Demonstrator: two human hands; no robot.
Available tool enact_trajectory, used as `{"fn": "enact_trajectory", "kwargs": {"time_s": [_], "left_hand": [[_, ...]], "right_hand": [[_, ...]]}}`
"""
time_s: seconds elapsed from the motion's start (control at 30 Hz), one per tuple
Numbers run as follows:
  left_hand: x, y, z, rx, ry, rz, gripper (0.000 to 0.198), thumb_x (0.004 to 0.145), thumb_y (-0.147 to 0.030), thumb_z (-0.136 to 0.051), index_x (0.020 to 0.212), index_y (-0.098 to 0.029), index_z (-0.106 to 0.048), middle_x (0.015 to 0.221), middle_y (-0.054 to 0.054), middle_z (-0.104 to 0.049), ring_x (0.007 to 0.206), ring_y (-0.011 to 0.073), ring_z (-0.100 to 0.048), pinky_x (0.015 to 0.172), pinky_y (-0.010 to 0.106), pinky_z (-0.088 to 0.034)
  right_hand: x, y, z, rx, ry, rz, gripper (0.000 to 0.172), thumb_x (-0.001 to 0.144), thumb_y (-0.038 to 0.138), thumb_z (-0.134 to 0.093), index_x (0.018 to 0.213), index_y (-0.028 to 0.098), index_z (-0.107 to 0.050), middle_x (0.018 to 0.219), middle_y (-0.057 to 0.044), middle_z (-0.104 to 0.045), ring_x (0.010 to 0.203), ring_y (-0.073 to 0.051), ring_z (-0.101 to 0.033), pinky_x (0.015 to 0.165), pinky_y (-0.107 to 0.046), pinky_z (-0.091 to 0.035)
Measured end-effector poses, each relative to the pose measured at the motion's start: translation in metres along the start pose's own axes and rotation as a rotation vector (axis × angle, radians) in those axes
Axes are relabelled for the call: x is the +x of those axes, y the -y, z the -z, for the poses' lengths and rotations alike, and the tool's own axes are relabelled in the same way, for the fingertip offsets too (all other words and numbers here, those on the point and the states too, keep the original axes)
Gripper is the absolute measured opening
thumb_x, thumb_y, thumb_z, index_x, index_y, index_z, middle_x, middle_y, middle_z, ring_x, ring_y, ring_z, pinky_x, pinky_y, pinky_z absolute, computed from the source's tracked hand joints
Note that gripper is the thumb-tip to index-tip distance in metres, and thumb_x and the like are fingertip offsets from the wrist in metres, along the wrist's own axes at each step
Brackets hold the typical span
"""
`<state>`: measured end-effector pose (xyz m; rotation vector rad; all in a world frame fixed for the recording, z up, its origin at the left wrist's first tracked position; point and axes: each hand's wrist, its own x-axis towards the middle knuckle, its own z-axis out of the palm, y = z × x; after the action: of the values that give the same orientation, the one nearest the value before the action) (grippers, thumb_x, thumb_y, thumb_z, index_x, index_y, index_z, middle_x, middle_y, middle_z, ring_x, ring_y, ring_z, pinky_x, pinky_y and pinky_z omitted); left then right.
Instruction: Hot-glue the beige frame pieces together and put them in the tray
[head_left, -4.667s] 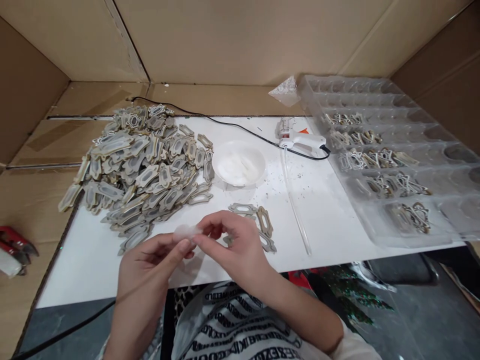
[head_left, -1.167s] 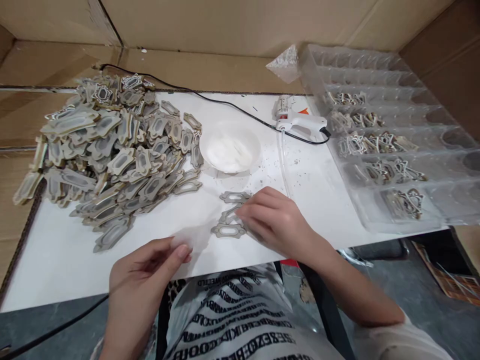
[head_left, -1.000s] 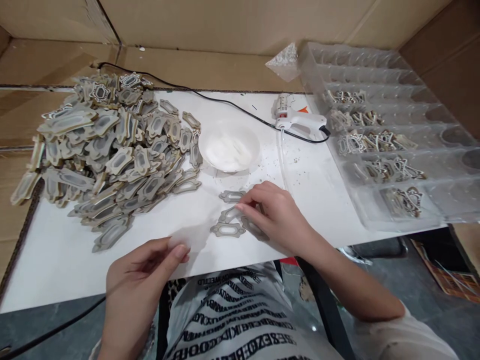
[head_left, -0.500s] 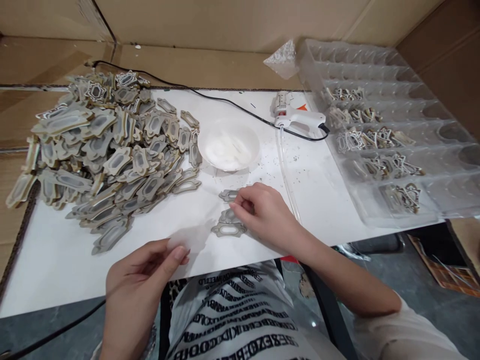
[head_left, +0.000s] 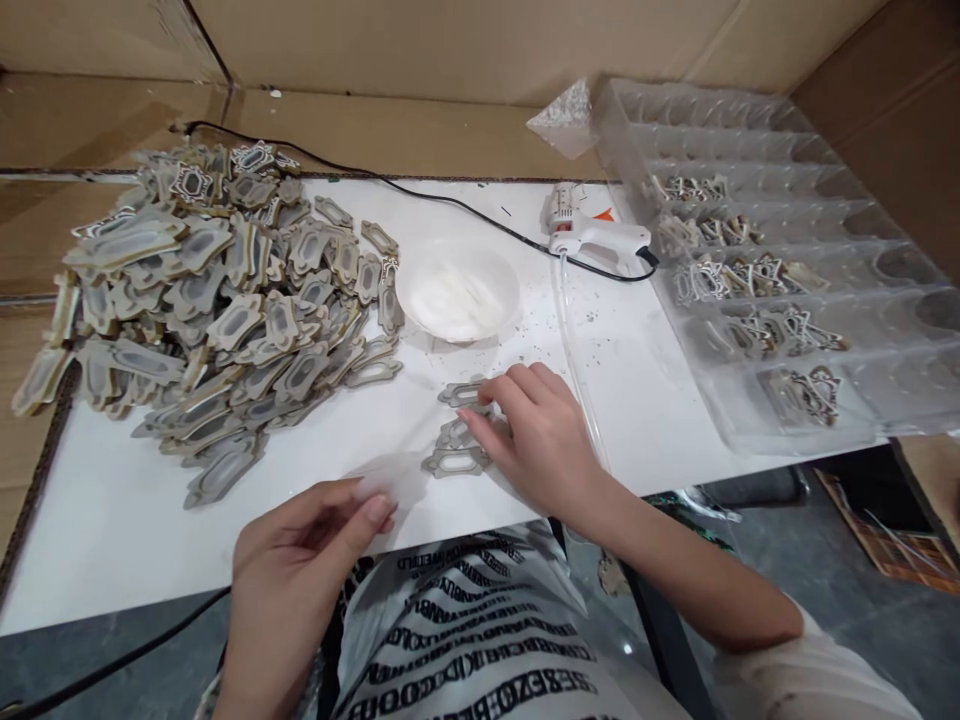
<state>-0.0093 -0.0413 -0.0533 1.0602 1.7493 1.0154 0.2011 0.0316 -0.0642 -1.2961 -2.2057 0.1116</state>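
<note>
My left hand (head_left: 311,560) is pinched on a thin translucent plastic piece (head_left: 405,484), held low over the front of the white board. To its right, my right hand (head_left: 544,430) hovers over a short column of flat grey frame-shaped pieces. Its thumb and index finger are apart, with nothing seen between them. The index fingertip is at the right end of the top grey piece (head_left: 459,394); whether it touches cannot be made out. Below lie a second grey piece (head_left: 454,434) and the nearest one (head_left: 455,461), their right ends partly covered by the hand.
A big heap of grey frame pieces (head_left: 187,290) covers the board's left. Behind my hands stands a white bowl (head_left: 510,295) with pale contents. A white glue gun (head_left: 600,238), its black cord and a clear tube (head_left: 568,330) lie right of it. A clear compartment tray (head_left: 892,370) holds patterned pieces.
My left hand has moved slightly right with the plastic piece. The thumb and index finger of my right hand have spread apart, and the hand has shifted a little right.
</note>
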Motion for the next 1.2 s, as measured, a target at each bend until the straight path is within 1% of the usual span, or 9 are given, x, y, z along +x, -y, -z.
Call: {"fn": "enact_trajectory", "kwargs": {"time_s": [0.1,0.17,0.27,0.4,0.63,0.7,0.8,0.97,1.2], "left_hand": [[-0.002,-0.005,-0.007,-0.004,0.081,-0.001,0.017,0.071,-0.039,-0.08,0.07,-0.022,-0.077,0.059,-0.001,-0.072,0.052,0.0136,-0.066,0.051,0.017,-0.056],[-0.002,-0.009,-0.012,-0.032,0.14,-0.008,0.016,0.073,-0.038,-0.078,0.073,-0.022,-0.078,0.063,0.001,-0.074,0.054,0.0144,-0.068,0.053,0.019,-0.058],[-0.002,-0.013,-0.016,-0.066,0.209,-0.024,0.018,0.074,-0.038,-0.076,0.077,-0.021,-0.08,0.07,0.003,-0.077,0.059,0.0164,-0.071,0.056,0.021,-0.06],[-0.001,-0.015,-0.017,-0.058,0.224,-0.019,0.017,0.076,-0.037,-0.075,0.075,-0.02,-0.079,0.067,0.003,-0.076,0.059,0.0164,-0.07,0.057,0.021,-0.059],[-0.001,-0.012,-0.015,-0.087,0.244,0.002,0.016,0.076,-0.036,-0.076,0.068,-0.022,-0.077,0.06,0.001,-0.072,0.055,0.015,-0.069,0.055,0.02,-0.059],[-0.001,-0.01,-0.013,-0.079,0.214,0.014,0.014,0.074,-0.035,-0.078,0.07,-0.023,-0.077,0.061,0.001,-0.073,0.054,0.0137,-0.068,0.054,0.017,-0.057],[0.0,-0.005,-0.008,-0.04,0.146,0.006,0.014,0.073,-0.037,-0.079,0.069,-0.023,-0.077,0.061,0.0,-0.073,0.053,0.0123,-0.067,0.051,0.015,-0.055],[0.003,-0.003,-0.002,0.007,0.119,-0.029,0.016,0.074,-0.038,-0.078,0.07,-0.023,-0.076,0.057,-0.001,-0.07,0.052,0.0136,-0.067,0.052,0.017,-0.057],[0.003,-0.003,0.001,0.042,0.098,-0.04,0.02,0.074,-0.04,-0.078,0.066,-0.022,-0.074,0.056,0.0,-0.068,0.052,0.0145,-0.066,0.051,0.019,-0.057]], "right_hand": [[0.003,0.012,0.015,0.371,0.025,0.027,0.014,0.099,0.02,-0.058,0.089,0.014,-0.066,0.079,-0.006,-0.065,0.077,-0.018,-0.058,0.071,-0.03,-0.047],[0.005,0.02,0.023,0.549,0.071,0.056,0.014,0.098,0.025,-0.063,0.096,0.013,-0.068,0.084,-0.006,-0.067,0.081,-0.017,-0.06,0.075,-0.029,-0.05],[0.007,0.027,0.028,0.633,0.079,0.056,0.017,0.095,0.033,-0.068,0.096,0.016,-0.069,0.086,-0.004,-0.068,0.084,-0.017,-0.06,0.077,-0.029,-0.051],[0.01,0.028,0.026,0.668,0.097,0.044,0.02,0.097,0.027,-0.065,0.079,0.018,-0.066,0.075,0.0,-0.067,0.076,-0.014,-0.057,0.075,-0.028,-0.049],[0.015,0.022,0.034,0.605,0.146,0.053,0.018,0.096,0.021,-0.064,0.078,0.02,-0.066,0.075,-0.001,-0.066,0.076,-0.016,-0.055,0.075,-0.031,-0.047],[0.017,0.016,0.035,0.577,0.078,-0.025,0.022,0.095,0.02,-0.064,0.073,0.02,-0.061,0.071,0.001,-0.062,0.072,-0.015,-0.054,0.071,-0.03,-0.045],[0.021,0.005,0.03,0.489,-0.012,-0.24,0.029,0.093,0.02,-0.063,0.066,0.021,-0.052,0.064,0.002,-0.058,0.069,-0.016,-0.052,0.066,-0.029,-0.04],[0.024,-0.004,0.01,0.309,0.097,-0.406,0.03,0.091,0.024,-0.057,0.064,0.022,-0.046,0.063,0.0,-0.057,0.068,-0.019,-0.05,0.063,-0.031,-0.034],[0.024,0.001,-0.003,0.122,0.143,-0.386,0.034,0.093,0.024,-0.056,0.063,0.022,-0.04,0.059,-0.001,-0.056,0.067,-0.019,-0.045,0.064,-0.033,-0.028]]}}
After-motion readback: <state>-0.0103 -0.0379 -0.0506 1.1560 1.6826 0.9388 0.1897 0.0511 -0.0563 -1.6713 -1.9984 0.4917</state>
